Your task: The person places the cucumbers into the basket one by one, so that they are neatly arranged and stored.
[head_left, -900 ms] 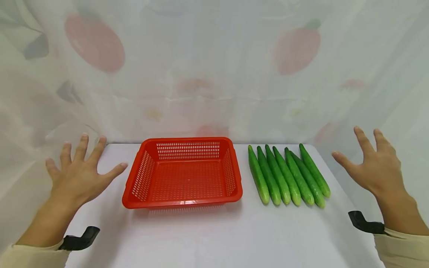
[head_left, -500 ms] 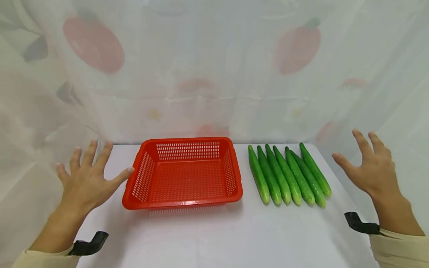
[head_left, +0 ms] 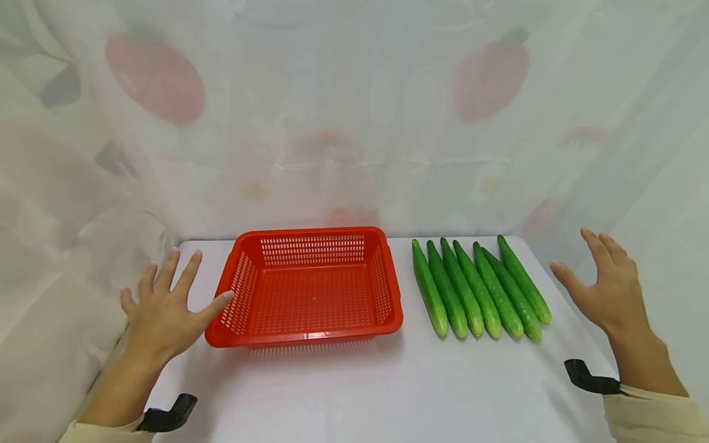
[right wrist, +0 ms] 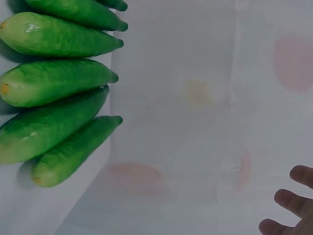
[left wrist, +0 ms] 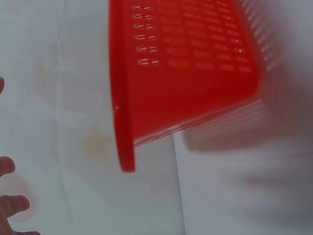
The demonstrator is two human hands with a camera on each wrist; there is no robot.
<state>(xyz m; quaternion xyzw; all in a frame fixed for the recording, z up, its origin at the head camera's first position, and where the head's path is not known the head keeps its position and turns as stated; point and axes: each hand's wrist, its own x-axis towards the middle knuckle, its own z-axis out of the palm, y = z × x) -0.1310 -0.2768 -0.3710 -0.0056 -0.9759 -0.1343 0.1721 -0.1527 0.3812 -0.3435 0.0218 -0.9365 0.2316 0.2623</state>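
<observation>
A red plastic basket (head_left: 312, 301) with slotted sides sits on the white table, and nothing lies in it. To its right several green cucumbers (head_left: 479, 289) lie side by side, tips pointing to the back. My left hand (head_left: 163, 320) hovers at the basket's left side with fingers spread; in the head view its thumb overlaps the basket rim, and I cannot tell whether they touch. Right of the cucumbers, my right hand (head_left: 612, 292) is held in the air, its fingers extended and holding nothing. The right wrist view shows the cucumbers (right wrist: 58, 83) close up.
The white tabletop (head_left: 354, 394) extends in front of the basket. A pale curtain (head_left: 354, 123) with faded fruit prints hangs behind the table and along both sides. Black wrist straps (head_left: 166, 418) show at both sleeves.
My left hand has moved right and toward me, closer to the basket. The right hand has shifted slightly left and toward me, its fingers drawn nearer together. Basket and cucumbers stay in place.
</observation>
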